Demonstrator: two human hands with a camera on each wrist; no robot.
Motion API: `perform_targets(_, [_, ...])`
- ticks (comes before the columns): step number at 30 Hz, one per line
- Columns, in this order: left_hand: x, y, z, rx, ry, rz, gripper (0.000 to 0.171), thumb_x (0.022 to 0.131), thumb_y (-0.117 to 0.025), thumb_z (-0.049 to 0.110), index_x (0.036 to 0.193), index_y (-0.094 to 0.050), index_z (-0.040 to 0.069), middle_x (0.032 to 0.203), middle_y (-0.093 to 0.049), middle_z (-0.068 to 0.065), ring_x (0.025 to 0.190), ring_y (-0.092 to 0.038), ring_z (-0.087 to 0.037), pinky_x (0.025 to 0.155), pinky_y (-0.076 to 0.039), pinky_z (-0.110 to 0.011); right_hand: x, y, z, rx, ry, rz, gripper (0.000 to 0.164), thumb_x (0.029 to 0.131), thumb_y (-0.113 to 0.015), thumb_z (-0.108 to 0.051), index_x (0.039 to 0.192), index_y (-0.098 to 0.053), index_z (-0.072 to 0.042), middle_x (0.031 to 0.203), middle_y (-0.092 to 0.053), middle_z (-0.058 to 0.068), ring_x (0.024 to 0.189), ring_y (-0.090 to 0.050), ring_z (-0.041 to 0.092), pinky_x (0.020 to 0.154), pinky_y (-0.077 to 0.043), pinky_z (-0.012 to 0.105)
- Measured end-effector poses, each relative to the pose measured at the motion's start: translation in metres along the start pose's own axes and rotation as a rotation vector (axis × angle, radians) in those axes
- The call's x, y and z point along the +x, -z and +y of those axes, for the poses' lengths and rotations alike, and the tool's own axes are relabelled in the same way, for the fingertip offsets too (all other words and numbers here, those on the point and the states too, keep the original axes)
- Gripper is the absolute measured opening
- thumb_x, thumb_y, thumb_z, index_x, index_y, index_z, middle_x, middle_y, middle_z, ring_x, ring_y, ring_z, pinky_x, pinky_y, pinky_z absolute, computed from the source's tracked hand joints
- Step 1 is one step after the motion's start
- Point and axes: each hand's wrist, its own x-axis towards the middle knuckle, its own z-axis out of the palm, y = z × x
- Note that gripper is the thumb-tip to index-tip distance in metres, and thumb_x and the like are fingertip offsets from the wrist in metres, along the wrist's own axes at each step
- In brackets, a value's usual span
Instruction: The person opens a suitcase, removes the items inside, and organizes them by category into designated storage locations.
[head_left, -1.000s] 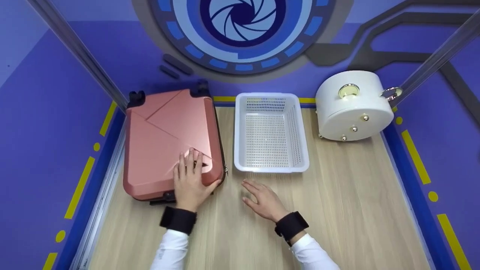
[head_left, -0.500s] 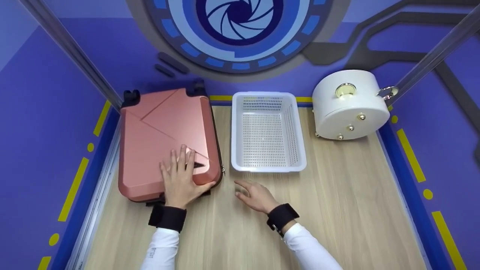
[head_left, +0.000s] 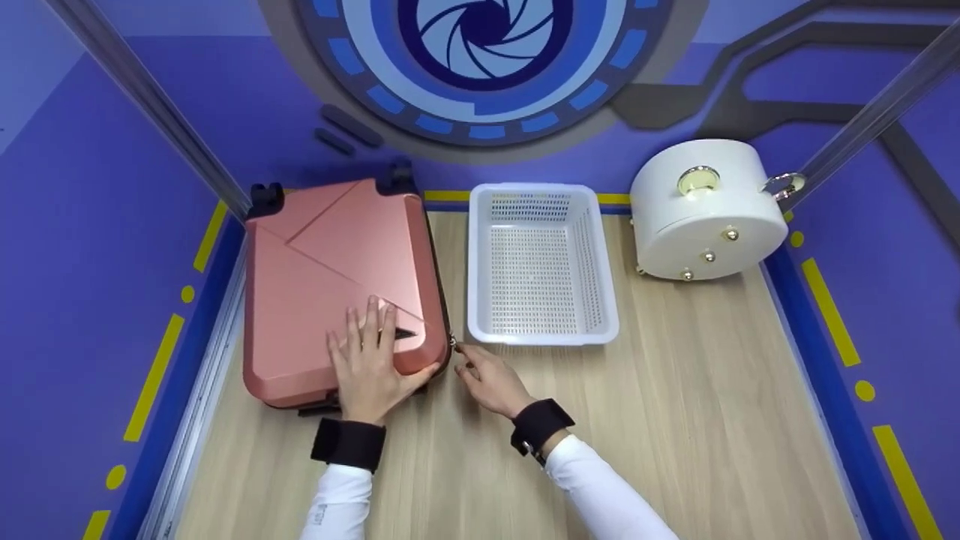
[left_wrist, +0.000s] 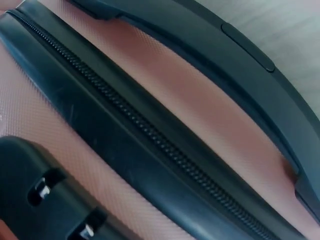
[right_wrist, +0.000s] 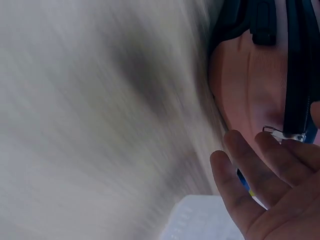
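A pink hard-shell suitcase [head_left: 322, 262] lies flat on the left of the table, wheels toward the back wall. My left hand [head_left: 366, 379] rests on its near right corner, fingers spread on the shell. My right hand [head_left: 493, 384] is at the suitcase's right edge, index fingertip right at the zipper pull [head_left: 453, 342]. In the right wrist view, the fingers extend loosely beside the metal pull [right_wrist: 280, 134], with thumb and index finger apart. The left wrist view shows the black zipper [left_wrist: 140, 120] and the carry handle [left_wrist: 240, 65] along the near side.
A white perforated plastic basket [head_left: 543, 339] stands right of the suitcase, behind my right hand. At the back right is a white round-topped case [head_left: 709, 210] with gold knobs and ring handles. Purple walls [head_left: 885, 247] enclose the wooden table [head_left: 697, 420] at the back and sides.
My right hand has moved left and slightly forward from the bare tabletop to the zipper pull. My left hand has stayed on the suitcase, shifting slightly left on the shell.
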Motion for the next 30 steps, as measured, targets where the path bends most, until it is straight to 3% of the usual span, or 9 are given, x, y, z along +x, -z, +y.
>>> perform_targets(6, [-0.007,0.001,0.016,0.05,0.046,0.003,0.127,0.059,-0.081,0.087,0.158,-0.063,0.01,0.165,-0.062,-0.02,0.149,-0.06,-0.053,0.11,-0.049,-0.083,0.003,-0.014,0.016,0.013,0.057,0.119,0.04,0.113,-0.059,-0.018,0.145,-0.067,0.005,0.122,-0.077,0.017,0.108,-0.079,0.032,0.095,-0.065,0.053])
perform_targets(9, [-0.009,0.005,0.024,0.069,0.085,-0.021,0.129,0.058,-0.086,0.085,0.16,-0.061,0.01,0.167,-0.06,-0.02,0.15,-0.058,-0.054,0.111,-0.049,-0.084,0.005,-0.018,0.019,0.012,0.035,0.15,0.031,0.113,-0.062,-0.018,0.137,-0.07,0.001,0.118,-0.077,0.013,0.105,-0.078,0.029,0.092,-0.066,0.046])
perform_targets(10, [-0.009,0.006,0.026,0.068,0.099,-0.034,0.13,0.058,-0.088,0.084,0.161,-0.06,0.01,0.168,-0.059,-0.02,0.151,-0.057,-0.054,0.111,-0.048,-0.085,0.004,-0.014,0.007,0.025,0.011,0.154,0.027,0.111,-0.064,-0.013,0.131,-0.071,0.003,0.116,-0.077,0.017,0.103,-0.077,0.032,0.09,-0.066,0.049])
perform_targets(12, [-0.009,0.011,0.029,0.057,0.124,-0.072,0.13,0.06,-0.09,0.082,0.163,-0.058,0.008,0.17,-0.056,-0.021,0.153,-0.054,-0.055,0.113,-0.046,-0.085,0.006,-0.019,0.012,0.037,0.018,0.18,0.022,0.11,-0.065,-0.013,0.127,-0.072,0.0,0.114,-0.078,0.016,0.099,-0.077,0.029,0.086,-0.066,0.046])
perform_targets(13, [-0.009,0.014,0.03,0.044,0.133,-0.101,0.13,0.062,-0.091,0.08,0.164,-0.056,0.007,0.171,-0.054,-0.022,0.155,-0.053,-0.056,0.114,-0.045,-0.086,0.01,-0.027,0.025,0.039,0.037,0.202,0.021,0.112,-0.064,-0.016,0.126,-0.072,-0.003,0.111,-0.079,0.012,0.098,-0.077,0.026,0.085,-0.065,0.042])
perform_targets(18, [-0.006,0.035,0.012,-0.041,0.097,-0.282,0.122,0.072,-0.093,0.071,0.167,-0.051,0.007,0.176,-0.045,-0.024,0.16,-0.044,-0.059,0.119,-0.037,-0.089,0.016,-0.038,0.038,0.002,0.101,0.278,0.013,0.112,-0.06,-0.015,0.117,-0.071,-0.009,0.091,-0.078,0.003,0.078,-0.071,0.012,0.068,-0.059,0.034])
perform_targets(21, [-0.004,0.043,-0.007,-0.072,0.071,-0.327,0.121,0.069,-0.095,0.071,0.168,-0.051,0.015,0.178,-0.043,-0.021,0.161,-0.041,-0.061,0.118,-0.031,-0.093,0.011,-0.025,0.016,-0.045,0.078,0.261,0.009,0.109,-0.062,-0.008,0.109,-0.071,-0.007,0.086,-0.077,0.005,0.074,-0.071,0.017,0.066,-0.057,0.037])
perform_targets(26, [-0.008,0.041,-0.026,-0.068,0.054,-0.252,0.128,0.058,-0.093,0.077,0.166,-0.051,0.023,0.175,-0.047,-0.022,0.156,-0.043,-0.067,0.109,-0.029,-0.101,0.005,-0.014,0.006,-0.158,0.118,0.235,0.014,0.107,-0.061,-0.001,0.105,-0.075,-0.003,0.086,-0.076,0.008,0.074,-0.072,0.024,0.068,-0.061,0.041])
perform_targets(30, [-0.012,0.033,-0.025,-0.048,0.021,-0.147,0.129,0.053,-0.093,0.08,0.163,-0.056,0.023,0.17,-0.053,-0.024,0.152,-0.049,-0.066,0.105,-0.034,-0.101,0.007,-0.024,0.038,-0.206,0.213,0.282,0.022,0.108,-0.057,-0.004,0.113,-0.078,-0.005,0.087,-0.077,0.004,0.074,-0.073,0.019,0.066,-0.062,0.044])
